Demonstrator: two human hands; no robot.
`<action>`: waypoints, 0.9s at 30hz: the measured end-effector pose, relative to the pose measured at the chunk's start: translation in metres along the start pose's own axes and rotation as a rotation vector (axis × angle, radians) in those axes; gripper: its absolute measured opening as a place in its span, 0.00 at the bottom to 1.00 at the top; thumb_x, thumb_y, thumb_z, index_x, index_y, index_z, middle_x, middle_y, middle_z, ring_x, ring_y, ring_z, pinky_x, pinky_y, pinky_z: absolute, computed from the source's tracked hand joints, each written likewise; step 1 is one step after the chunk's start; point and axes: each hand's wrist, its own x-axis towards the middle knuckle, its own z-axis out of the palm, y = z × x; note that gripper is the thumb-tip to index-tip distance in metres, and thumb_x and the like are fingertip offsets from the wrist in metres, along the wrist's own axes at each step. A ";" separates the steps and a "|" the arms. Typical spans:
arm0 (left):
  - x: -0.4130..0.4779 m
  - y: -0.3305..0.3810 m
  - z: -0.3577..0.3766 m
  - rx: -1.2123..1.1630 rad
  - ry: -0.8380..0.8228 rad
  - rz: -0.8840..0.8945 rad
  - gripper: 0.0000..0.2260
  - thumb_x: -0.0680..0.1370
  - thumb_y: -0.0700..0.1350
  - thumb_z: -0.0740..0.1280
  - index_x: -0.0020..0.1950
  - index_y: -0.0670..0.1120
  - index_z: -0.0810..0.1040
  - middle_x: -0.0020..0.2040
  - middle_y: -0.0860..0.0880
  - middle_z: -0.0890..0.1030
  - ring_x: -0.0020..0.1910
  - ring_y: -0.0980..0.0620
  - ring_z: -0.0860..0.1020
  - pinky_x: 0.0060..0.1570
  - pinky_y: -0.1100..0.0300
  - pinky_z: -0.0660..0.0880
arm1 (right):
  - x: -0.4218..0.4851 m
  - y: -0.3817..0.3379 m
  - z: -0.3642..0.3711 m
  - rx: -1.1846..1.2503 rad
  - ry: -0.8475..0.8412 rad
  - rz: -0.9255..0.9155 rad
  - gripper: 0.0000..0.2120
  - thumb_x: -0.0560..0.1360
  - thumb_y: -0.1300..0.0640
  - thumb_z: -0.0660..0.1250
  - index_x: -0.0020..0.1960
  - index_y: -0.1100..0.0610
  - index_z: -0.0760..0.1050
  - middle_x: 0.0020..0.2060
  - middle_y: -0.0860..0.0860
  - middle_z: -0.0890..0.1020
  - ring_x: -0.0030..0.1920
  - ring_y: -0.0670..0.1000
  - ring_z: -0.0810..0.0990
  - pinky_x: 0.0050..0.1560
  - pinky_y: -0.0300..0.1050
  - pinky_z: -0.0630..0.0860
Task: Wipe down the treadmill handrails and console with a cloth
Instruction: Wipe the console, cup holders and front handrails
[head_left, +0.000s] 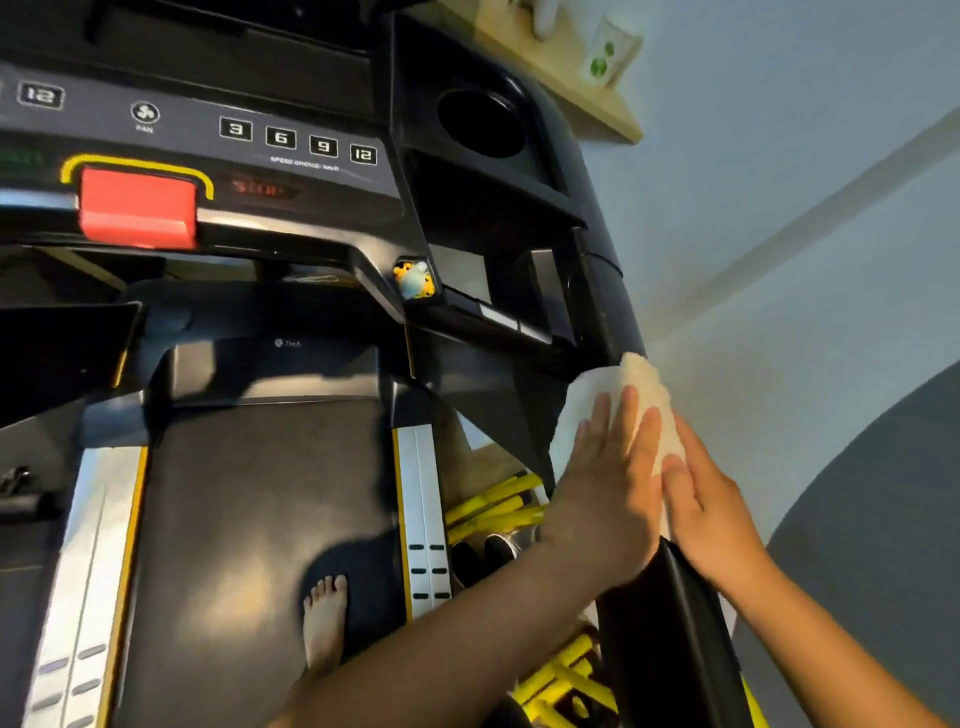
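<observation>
Both hands press a white cloth (613, 400) around the right handrail (670, 623). The left hand (608, 483) lies flat on the cloth's inner side, fingers straight and spread. The right hand (701, 499) lies flat on the outer side, fingers straight and together. A bare foot (324, 618) stands on the belt (249, 519). Beyond, the console (291, 171) carries a red stop key (137, 205) and a cup holder (480, 122). A grey wall (779, 182) stands at right.

Two bare forearms without sleeves, left grip (608, 478), right grip (698, 499), one bare foot (324, 618).
</observation>
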 end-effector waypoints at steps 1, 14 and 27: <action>0.013 0.000 -0.008 0.084 0.012 0.027 0.31 0.82 0.47 0.54 0.80 0.43 0.42 0.79 0.40 0.36 0.76 0.37 0.32 0.76 0.42 0.40 | 0.009 -0.002 0.002 0.032 0.000 -0.001 0.26 0.81 0.41 0.46 0.77 0.45 0.55 0.72 0.49 0.68 0.68 0.51 0.69 0.64 0.39 0.64; 0.020 -0.021 -0.040 0.003 -0.009 0.275 0.27 0.83 0.54 0.45 0.78 0.44 0.59 0.80 0.48 0.55 0.79 0.51 0.43 0.77 0.50 0.42 | 0.001 0.010 0.013 0.051 0.084 0.063 0.20 0.83 0.47 0.48 0.73 0.50 0.61 0.55 0.50 0.79 0.51 0.51 0.80 0.55 0.48 0.76; 0.048 -0.029 -0.048 0.037 0.037 0.389 0.25 0.81 0.52 0.53 0.73 0.41 0.70 0.74 0.44 0.69 0.77 0.46 0.60 0.77 0.53 0.46 | 0.010 0.002 0.009 0.226 0.103 0.085 0.21 0.83 0.51 0.51 0.76 0.51 0.58 0.58 0.51 0.77 0.56 0.53 0.78 0.54 0.43 0.71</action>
